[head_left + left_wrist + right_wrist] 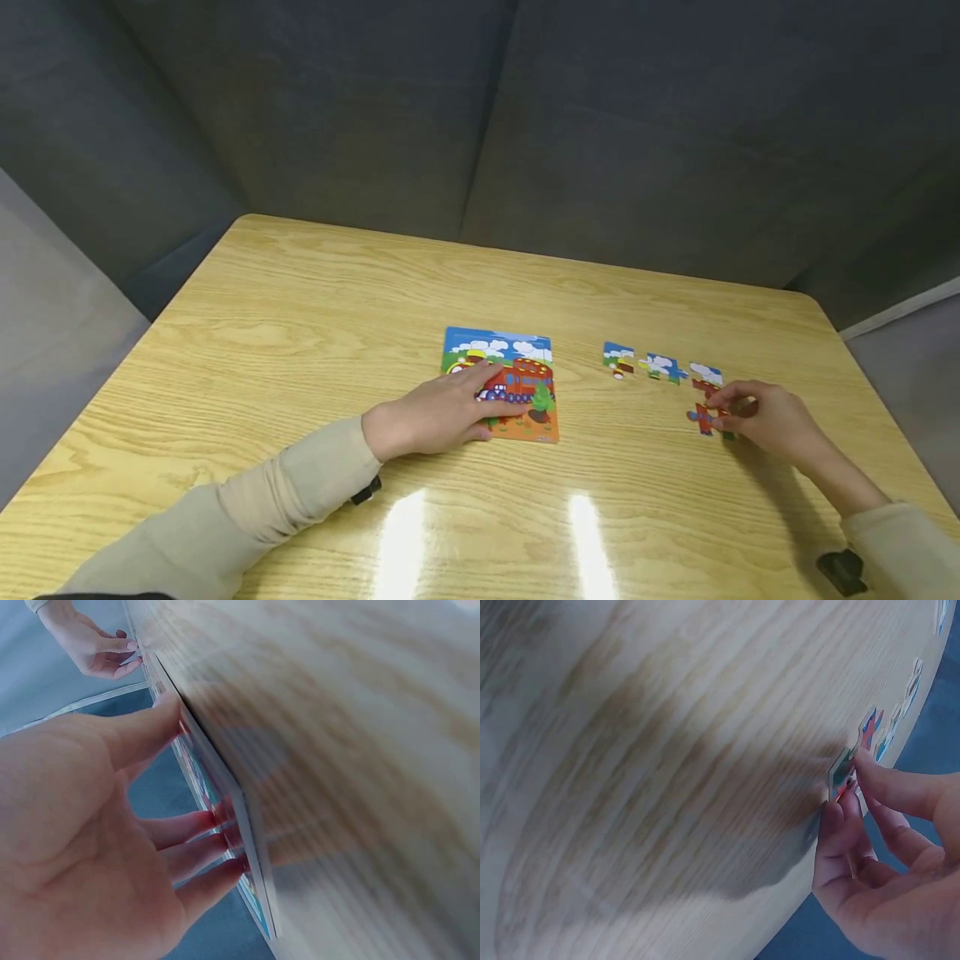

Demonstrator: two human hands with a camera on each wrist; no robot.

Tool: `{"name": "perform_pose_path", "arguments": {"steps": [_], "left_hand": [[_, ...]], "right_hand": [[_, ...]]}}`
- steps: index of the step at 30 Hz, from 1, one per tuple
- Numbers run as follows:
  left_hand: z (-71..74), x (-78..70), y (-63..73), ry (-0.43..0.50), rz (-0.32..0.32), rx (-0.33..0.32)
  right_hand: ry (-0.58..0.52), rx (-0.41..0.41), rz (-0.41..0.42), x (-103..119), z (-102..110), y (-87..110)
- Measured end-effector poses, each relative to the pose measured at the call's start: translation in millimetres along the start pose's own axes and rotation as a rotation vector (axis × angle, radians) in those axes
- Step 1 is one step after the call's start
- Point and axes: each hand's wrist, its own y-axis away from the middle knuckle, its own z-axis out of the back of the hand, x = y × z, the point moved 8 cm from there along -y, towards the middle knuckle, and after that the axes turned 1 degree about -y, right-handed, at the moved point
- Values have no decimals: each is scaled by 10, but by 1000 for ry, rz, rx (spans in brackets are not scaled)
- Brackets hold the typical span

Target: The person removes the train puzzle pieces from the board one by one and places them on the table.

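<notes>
Puzzle point(528, 383): thin, printed rectangle.
Left grip point(442, 412): spread wide, resting on puzzle.
Right grip point(772, 421): narrow, pinching one thin piece point(840, 776).
Surface point(315, 317): glossy, with wood grain.

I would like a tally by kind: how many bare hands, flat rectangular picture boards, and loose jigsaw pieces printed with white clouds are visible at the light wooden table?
Bare hands: 2
Flat rectangular multicoloured picture board: 1
Loose flat jigsaw pieces printed with white clouds: 3
Total: 6
</notes>
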Motion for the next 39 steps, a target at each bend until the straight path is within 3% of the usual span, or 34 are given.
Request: {"name": "perform_pose_path", "arguments": {"steps": [6, 10, 15, 20, 26, 29, 32, 39], "left_hand": [[-11, 13, 6, 21, -10, 3], [-28, 42, 32, 56, 3, 20], [-22, 70, 85, 100, 18, 22], [-8, 80, 170, 120, 33, 32], [-31, 104, 251, 184, 78, 72], [-31, 99, 257, 178, 72, 69], [-27, 89, 247, 164, 62, 68], [-40, 94, 226, 153, 77, 94]], "right_hand": [[-14, -14, 8, 36, 32, 19], [-50, -39, 43, 202, 40, -23], [-219, -29, 116, 634, -74, -171], [-463, 67, 124, 1162, -309, -351], [-629, 183, 165, 1772, -663, -561], [-640, 223, 184, 2000, -807, -620], [-580, 223, 192, 2155, -876, -642], [-466, 173, 124, 2241, -905, -680]]}}
